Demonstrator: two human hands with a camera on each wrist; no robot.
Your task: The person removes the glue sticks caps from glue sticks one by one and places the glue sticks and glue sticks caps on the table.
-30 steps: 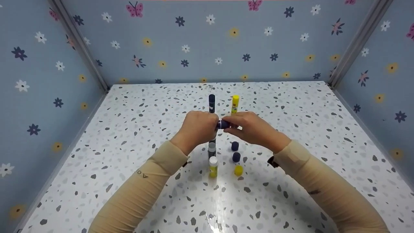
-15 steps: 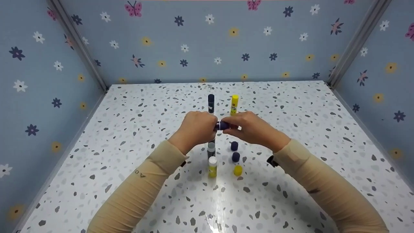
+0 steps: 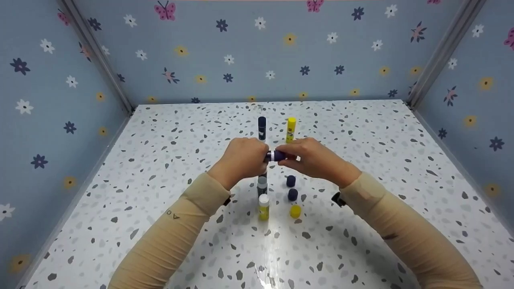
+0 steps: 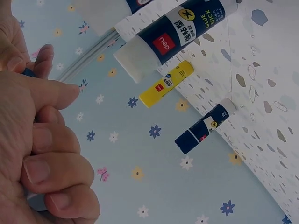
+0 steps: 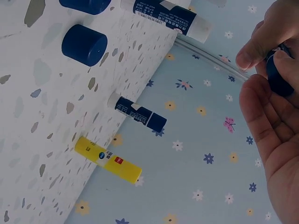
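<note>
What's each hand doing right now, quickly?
Left hand: closed, gripping the body of a dark blue glue stick.
Right hand: closed, its thumb and fingers pinching that stick's cap.

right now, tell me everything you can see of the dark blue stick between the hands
The dark blue stick is held roughly level above the table and looks plastic. The left hand grips its mostly hidden body; the right hand pinches its blue cap. A white band shows between body and cap. Cap looseness is unclear.
</note>
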